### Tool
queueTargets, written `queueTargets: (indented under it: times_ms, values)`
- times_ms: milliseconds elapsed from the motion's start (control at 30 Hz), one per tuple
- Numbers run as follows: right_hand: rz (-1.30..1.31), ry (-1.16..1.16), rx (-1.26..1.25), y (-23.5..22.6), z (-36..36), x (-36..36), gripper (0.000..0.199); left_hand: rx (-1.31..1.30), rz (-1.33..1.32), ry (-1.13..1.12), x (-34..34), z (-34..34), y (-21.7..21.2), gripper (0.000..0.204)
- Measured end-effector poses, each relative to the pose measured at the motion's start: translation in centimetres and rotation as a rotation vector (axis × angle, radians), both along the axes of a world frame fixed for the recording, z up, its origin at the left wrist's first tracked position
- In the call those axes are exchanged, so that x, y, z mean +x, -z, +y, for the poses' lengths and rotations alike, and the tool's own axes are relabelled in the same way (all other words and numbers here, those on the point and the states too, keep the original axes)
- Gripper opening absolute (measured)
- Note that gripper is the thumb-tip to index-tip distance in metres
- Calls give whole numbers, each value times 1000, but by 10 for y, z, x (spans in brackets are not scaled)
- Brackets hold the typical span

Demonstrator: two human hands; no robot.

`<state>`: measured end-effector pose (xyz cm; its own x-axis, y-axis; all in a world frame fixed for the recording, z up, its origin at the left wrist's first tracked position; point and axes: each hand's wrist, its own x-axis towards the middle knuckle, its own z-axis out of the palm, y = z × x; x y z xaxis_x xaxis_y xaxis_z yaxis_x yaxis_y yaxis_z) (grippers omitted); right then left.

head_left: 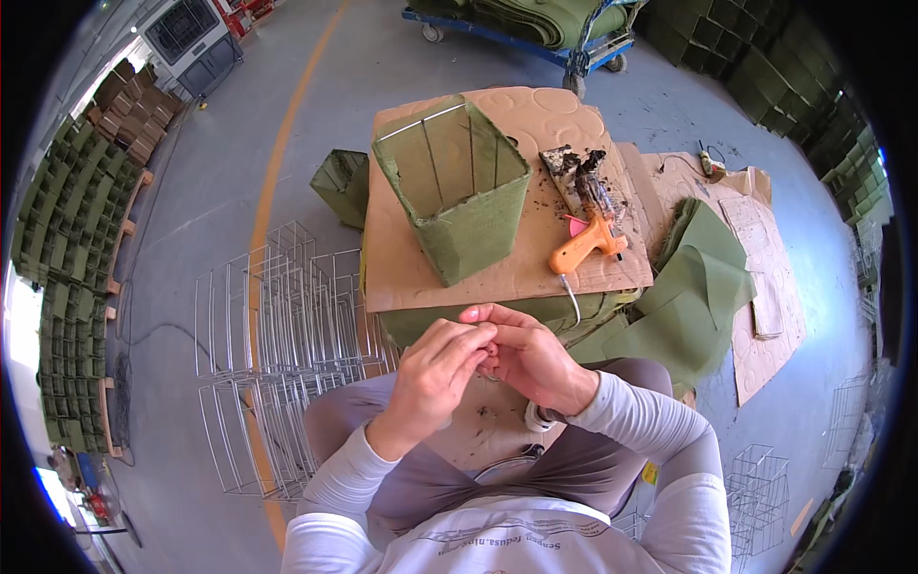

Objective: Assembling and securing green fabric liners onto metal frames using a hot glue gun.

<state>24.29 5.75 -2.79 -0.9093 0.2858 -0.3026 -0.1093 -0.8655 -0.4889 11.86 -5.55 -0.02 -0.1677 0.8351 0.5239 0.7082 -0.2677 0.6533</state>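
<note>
Touching each other, left hand [432,375], right hand [537,362], green open-topped box [476,237] beyond.

A box [475,230] stands on the table [402,282], left of a glue gun [579,249]; wire frames [282,368] sit at left, a cart [574,59] behind, apparently stacked boxes [789,86] far right.

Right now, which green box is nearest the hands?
The green box on the cardboard; the box left of it and stacked boxes are farther away.
</note>
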Motion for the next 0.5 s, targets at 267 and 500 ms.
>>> queueTargets:
  times_ms: [267, 500]
  values:
    - [-17, -10, 0, 13, 2, -5, 20, -59, 44, 0, -6, 2, 9, 43]
    - [-35, 18, -12, 19, 1, 0, 20, -90, 123, 65, -6, 3, 19, 54]
